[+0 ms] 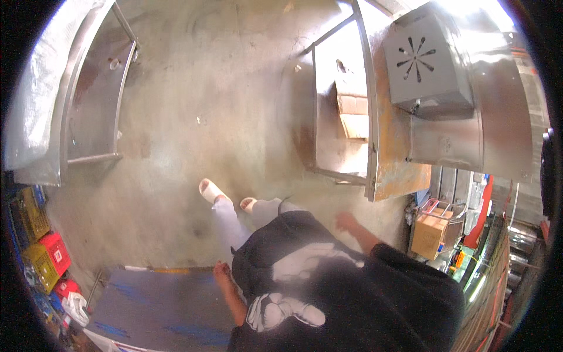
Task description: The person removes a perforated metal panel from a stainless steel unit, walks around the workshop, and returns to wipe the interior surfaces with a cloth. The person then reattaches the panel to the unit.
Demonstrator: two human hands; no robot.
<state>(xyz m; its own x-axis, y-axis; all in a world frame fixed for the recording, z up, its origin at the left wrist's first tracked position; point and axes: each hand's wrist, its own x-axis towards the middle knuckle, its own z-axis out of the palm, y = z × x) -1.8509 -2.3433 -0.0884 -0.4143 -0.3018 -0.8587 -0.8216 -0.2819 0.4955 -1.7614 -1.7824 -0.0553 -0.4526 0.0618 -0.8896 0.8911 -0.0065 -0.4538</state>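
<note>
My left hand hangs low beside my body, over the near edge of a dark grey board-like surface. Its fingers look partly curled, but they are too small and soft to make out. On the other side, my right hand is held out from my hip above the concrete floor, smeared by motion. Nothing shows in either hand. The closest thing to the right hand is the corner of a metal workbench, with a gap between them.
A grey metal box with a slotted star pattern sits on that workbench. Cardboard lies on its lower shelf. Another metal table stands far left. Red and yellow crates line the left side; a brown carton is at right.
</note>
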